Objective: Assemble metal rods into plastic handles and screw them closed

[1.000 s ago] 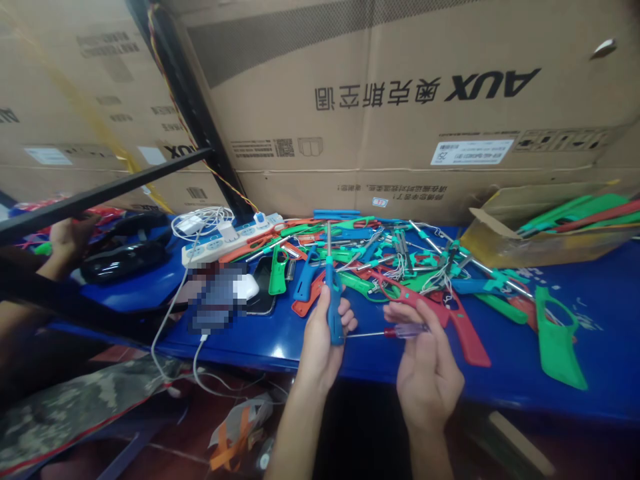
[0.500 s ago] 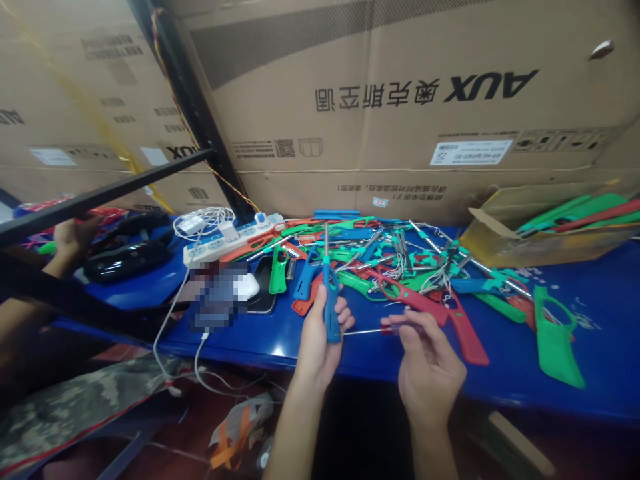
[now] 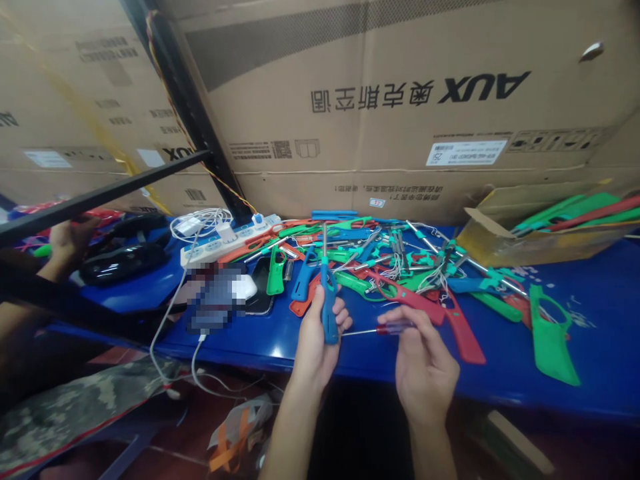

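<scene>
1. The left hand (image 3: 316,343) is wrapped around a blue gas lighter (image 3: 328,313), thumb along its handle; the lighter stands roughly upright in the grip, its metal tube pointing away from the person.
2. The right hand (image 3: 425,367), just across from the left, pinches a screwdriver (image 3: 395,327) between thumb and fingers, by its clear handle with a red collar. The shaft points at the left hand, its tip by the lower end of the lighter; whether it sits in a screw is too small to tell.
3. Just left of the left hand's lighter lie a blue lighter shell (image 3: 303,281) and an orange lighter shell (image 3: 303,305).
4. Beyond both hands spreads a heap of lighter parts (image 3: 395,257): coloured shells, metal tubes and white wires.
5. Near the right hand, on its right, lies a red lighter shell (image 3: 465,333); farther right is a green lighter shell (image 3: 555,347). All rest on the blue tabletop (image 3: 275,343).
6. Well left of the left hand are a black phone (image 3: 263,293) and, farther back, a white power strip (image 3: 205,253).
7. Far beyond the right hand, to its right, an open cardboard box (image 3: 545,247) holds more green and red pieces.
8. At far left is a co-worker's hand (image 3: 67,243).
</scene>
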Demonstrator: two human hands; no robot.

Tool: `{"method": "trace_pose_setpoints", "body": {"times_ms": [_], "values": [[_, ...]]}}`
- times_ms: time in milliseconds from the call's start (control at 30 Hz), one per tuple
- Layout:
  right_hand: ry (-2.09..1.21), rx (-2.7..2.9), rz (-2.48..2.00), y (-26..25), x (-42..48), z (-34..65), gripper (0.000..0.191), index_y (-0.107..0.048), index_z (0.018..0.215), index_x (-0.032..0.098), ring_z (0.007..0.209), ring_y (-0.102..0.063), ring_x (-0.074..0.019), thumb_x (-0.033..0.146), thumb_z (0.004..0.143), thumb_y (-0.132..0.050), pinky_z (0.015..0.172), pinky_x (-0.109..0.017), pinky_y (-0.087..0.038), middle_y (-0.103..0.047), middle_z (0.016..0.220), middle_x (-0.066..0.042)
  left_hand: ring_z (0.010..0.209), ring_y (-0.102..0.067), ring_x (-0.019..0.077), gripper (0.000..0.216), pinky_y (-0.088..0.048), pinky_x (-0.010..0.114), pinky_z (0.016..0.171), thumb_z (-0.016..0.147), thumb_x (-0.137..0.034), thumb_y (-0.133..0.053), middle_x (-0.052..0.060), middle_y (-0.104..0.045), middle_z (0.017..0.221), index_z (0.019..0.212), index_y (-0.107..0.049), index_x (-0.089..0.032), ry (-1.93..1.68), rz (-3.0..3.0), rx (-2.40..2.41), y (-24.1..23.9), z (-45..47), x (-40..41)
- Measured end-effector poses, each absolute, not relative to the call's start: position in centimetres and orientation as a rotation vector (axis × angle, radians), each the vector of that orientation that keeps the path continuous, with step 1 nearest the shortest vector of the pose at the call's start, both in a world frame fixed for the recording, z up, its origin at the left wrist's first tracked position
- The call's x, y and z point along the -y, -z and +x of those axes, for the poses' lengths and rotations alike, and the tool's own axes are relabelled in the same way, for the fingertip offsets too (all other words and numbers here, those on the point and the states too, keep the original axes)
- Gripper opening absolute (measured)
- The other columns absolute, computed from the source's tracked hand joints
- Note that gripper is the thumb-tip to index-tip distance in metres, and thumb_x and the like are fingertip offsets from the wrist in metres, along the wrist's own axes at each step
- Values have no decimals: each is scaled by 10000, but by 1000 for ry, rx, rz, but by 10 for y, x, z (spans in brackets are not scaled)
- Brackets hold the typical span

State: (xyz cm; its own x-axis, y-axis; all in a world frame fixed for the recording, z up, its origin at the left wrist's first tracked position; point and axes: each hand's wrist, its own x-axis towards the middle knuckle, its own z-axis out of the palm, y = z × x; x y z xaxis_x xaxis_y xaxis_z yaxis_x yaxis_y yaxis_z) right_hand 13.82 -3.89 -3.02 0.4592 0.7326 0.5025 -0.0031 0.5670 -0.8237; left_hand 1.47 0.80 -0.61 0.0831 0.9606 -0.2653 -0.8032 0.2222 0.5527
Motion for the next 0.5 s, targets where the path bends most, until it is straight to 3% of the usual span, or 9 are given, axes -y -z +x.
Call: {"method": "trace_pose_setpoints", "body": {"times_ms": [133,300,500], "values": [[-565,1013,-937,29,40,138,308,-709,1279,217,990,-724,-246,288,1009,-580,840,-462,-613,-737,1104,-105,523,-354,63,381,-332,170,496,911,-440,-736,-51,-414,641,1001,-670,-76,-1345,291,-650,5,15,-7],[-515,1014,-857,36,39,143,181,-789,1053,263,826,-725,-198,185,902,-728,704,-359,-612,-710,895,-27,531,-382,70,343,-344,170,504,892,-424,-761,-46,-427,651,985,-666,-107,-1358,314,-633,3,15,-6],[-600,1051,-906,37,41,142,381,-636,1397,268,1023,-732,-247,272,1023,-560,904,-486,-592,-736,1166,-93,527,-377,69,358,-346,174,500,912,-423,-736,-48,-419,640,996,-669,-82,-1345,281,-650,3,15,-7]]}}
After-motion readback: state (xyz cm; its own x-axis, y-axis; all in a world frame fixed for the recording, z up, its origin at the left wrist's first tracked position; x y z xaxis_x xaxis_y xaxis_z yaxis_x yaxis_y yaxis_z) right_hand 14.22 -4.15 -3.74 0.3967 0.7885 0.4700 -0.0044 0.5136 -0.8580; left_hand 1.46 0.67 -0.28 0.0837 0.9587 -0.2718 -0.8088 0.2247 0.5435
